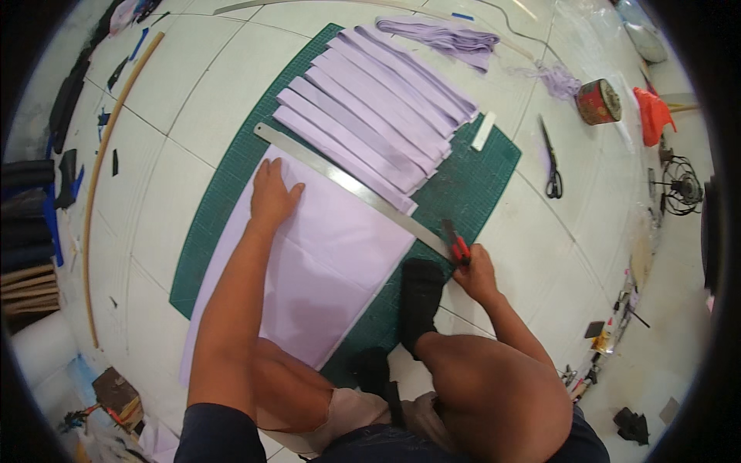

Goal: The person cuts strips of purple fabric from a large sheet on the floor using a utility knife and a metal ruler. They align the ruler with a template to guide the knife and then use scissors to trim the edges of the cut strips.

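Observation:
A folded lilac fabric piece point(332, 247) lies on a green cutting mat point(224, 193) on the floor. My left hand point(272, 194) rests on the fabric's upper left corner, fingers stretched and thumb apart. Along the fabric's far edge runs a steel ruler point(351, 185), just beyond my left fingertips. In my right hand point(477, 276) is a red utility knife point(461, 251), held beside the ruler's right end with its dark blade pointing away from me. Beyond the ruler, several cut lilac strips point(378, 100) lie side by side on the mat. My black-socked foot point(421, 297) presses near the mat's lower right edge.
Black-handled scissors point(553, 166) and a red tin point(598, 102) lie to the right on white tiles. A white block point(484, 131) sits on the mat. Bundled lilac fabric point(444, 38) is at the back. A long wooden stick point(108, 162) lies left; a fan point(683, 185) stands far right.

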`<move>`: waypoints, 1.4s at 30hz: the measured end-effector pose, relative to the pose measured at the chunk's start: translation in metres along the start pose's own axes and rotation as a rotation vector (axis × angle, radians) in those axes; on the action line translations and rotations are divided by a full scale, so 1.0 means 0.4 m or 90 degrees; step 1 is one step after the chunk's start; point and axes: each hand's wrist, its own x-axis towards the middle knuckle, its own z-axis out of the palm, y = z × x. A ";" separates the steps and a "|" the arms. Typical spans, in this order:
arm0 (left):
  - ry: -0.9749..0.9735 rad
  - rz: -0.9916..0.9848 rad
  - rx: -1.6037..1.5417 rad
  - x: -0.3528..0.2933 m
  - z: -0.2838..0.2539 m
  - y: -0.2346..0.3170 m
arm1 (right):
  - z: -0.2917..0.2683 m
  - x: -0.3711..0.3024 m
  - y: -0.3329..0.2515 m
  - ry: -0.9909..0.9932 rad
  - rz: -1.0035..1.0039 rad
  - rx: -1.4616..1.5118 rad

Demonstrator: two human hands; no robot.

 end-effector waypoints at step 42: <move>-0.039 -0.017 0.060 0.012 -0.004 0.077 | 0.068 -0.115 0.029 0.137 0.055 0.129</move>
